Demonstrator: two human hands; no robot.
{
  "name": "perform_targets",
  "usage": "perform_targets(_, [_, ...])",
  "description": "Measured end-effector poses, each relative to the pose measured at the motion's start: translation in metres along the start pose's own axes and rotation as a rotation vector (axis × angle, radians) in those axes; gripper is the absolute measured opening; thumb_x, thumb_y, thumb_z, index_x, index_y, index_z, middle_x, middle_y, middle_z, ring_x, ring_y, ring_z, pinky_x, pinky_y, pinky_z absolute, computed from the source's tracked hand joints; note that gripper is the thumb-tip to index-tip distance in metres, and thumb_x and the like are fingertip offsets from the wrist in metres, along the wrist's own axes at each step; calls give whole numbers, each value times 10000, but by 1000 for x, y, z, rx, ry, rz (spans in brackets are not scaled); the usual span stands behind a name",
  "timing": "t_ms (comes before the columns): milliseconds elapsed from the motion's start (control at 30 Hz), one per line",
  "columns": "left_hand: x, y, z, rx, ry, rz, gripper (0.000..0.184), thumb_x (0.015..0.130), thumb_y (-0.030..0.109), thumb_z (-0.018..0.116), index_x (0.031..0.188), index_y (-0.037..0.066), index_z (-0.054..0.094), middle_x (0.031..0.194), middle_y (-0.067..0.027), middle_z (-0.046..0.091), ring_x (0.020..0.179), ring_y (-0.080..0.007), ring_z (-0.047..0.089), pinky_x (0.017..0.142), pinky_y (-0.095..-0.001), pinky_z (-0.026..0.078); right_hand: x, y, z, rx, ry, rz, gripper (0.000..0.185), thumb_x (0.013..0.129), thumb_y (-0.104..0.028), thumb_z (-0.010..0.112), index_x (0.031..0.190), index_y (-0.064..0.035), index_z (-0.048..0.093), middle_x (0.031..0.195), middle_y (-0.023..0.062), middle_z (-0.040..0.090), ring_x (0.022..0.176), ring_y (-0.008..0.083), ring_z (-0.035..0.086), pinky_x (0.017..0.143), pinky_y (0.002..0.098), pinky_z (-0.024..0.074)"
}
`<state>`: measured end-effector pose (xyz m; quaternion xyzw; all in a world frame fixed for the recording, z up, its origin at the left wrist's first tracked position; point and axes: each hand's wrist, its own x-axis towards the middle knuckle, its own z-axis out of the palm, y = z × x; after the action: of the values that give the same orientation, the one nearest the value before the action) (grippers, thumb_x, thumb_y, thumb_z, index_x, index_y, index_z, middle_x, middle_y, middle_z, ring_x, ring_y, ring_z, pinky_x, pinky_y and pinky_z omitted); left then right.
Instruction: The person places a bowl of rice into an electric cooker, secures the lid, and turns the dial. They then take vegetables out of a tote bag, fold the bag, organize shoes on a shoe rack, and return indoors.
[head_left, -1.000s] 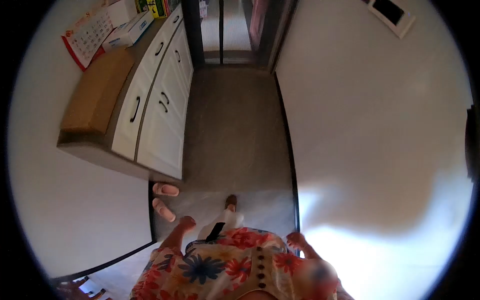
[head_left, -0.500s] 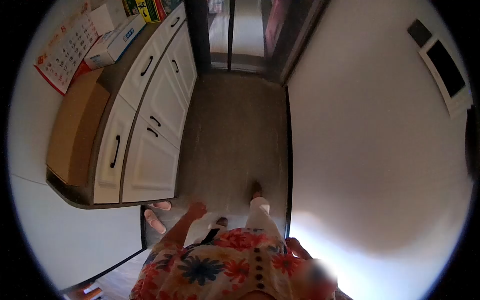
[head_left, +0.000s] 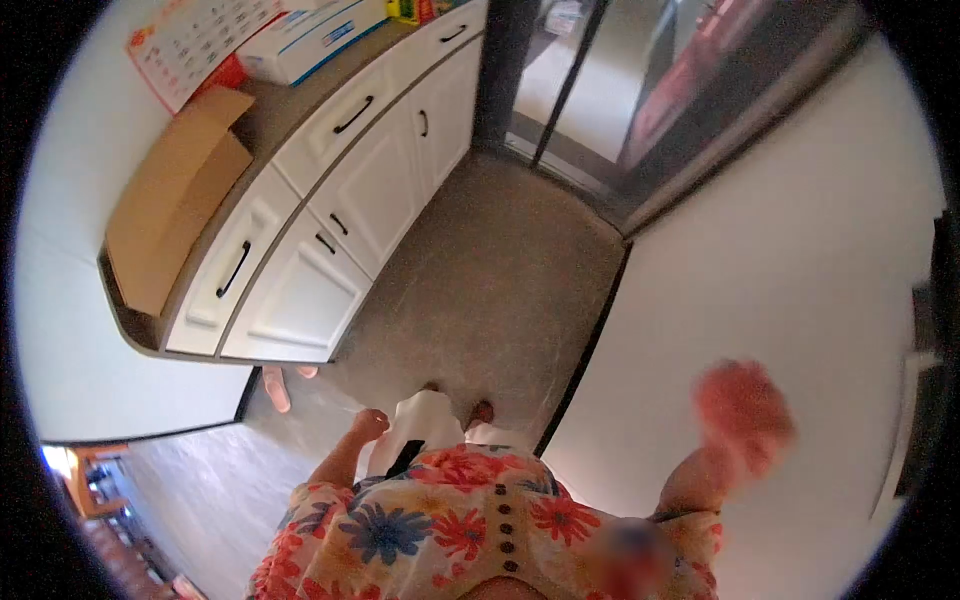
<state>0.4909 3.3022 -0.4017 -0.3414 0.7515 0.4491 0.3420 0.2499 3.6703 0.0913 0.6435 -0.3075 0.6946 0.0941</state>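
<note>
My left hand hangs low beside my white trousers, its fingers curled, with nothing visible in it. Raised out to the right, in front of the white wall, is my right hand. Motion smears its fingers, so their shape and anything in them are hidden. I wear a flowered top.
A white cabinet with black handles runs along the left; on it lie a cardboard box, a white box and a calendar. Pink slippers lie by its base. Beyond the floor stands a glass door.
My right hand has risen from beside my body, out to the right. My left hand has dropped back towards my side. The view has turned, and the cabinet and door now appear slanted.
</note>
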Motion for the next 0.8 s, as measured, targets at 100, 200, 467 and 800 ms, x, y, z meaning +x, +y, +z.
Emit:
perform_targets(100, [0, 3, -13, 338, 112, 124, 163, 641, 263, 586, 731, 143, 647, 752, -100, 630, 718, -283, 597, 680, -352, 475, 65, 10, 8, 610, -103, -1108, 217, 688, -325, 569, 843, -177, 607, 887, 39, 537, 918, 182, 463, 836, 378, 329])
perform_targets(200, [7, 5, -36, 137, 55, -50, 144, 653, 228, 544, 717, 144, 641, 751, -91, 628, 703, -274, 596, 662, -353, 476, 85, 31, 14, -105, -62, -757, 229, 718, -310, 553, 884, -159, 602, 955, 50, 533, 968, 180, 463, 882, 371, 323])
perform_targets(467, [77, 21, -86, -106, 265, 89, 173, 672, 196, 613, 792, 72, 611, 718, -95, 612, 665, -221, 579, 633, -344, 469, 109, 106, 4, -261, 13, -531, 227, 763, -224, 529, 940, -97, 590, 1030, 70, 537, 1000, 177, 475, 903, 342, 333])
perform_targets(800, [79, 23, -60, 162, 227, -62, 190, 636, 247, 590, 763, 122, 654, 723, -92, 628, 701, -291, 599, 655, -370, 478, 129, 150, -47, -264, 27, -612, 246, 793, -138, 513, 1009, -38, 575, 1108, 87, 536, 1032, 204, 485, 921, 324, 339])
